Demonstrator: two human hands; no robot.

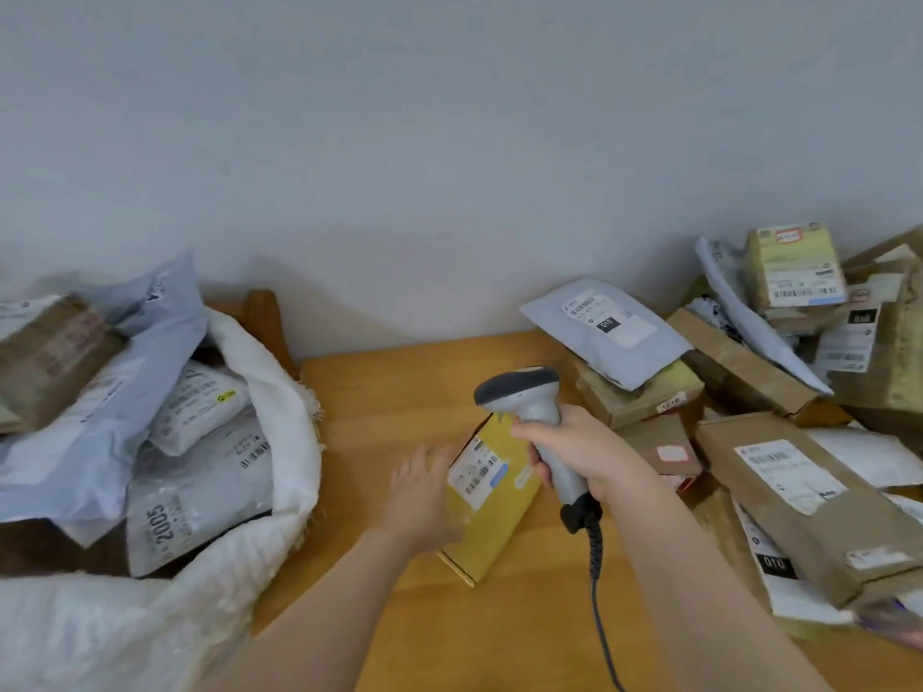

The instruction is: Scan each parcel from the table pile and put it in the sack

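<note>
The right hand (584,457) grasps the grey scanner (519,387) by its handle, just above the yellow parcel (499,521) lying on the wooden table (389,392). The left hand (424,496), fingers straight and spread, touches the parcel's 9 o'clock side. The white sack (284,407) sits at 9 o'clock and the parcel pile (799,467) at 3 o'clock

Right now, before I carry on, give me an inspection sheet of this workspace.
Surface: wooden table, with parcels stacked on its right side.
Job's things: yellow box lies label up between the hands; parcel pile at right; white sack at left, already holding parcels.
Clutter: nothing seen.
Grips: left grip rests with straight fingers on the yellow box; right grip holds the scanner over the box's far end.
Cables: coiled cable hangs from the scanner's handle toward the near edge.
Surroundings: plain wall behind; wooden post behind the sack.
</note>
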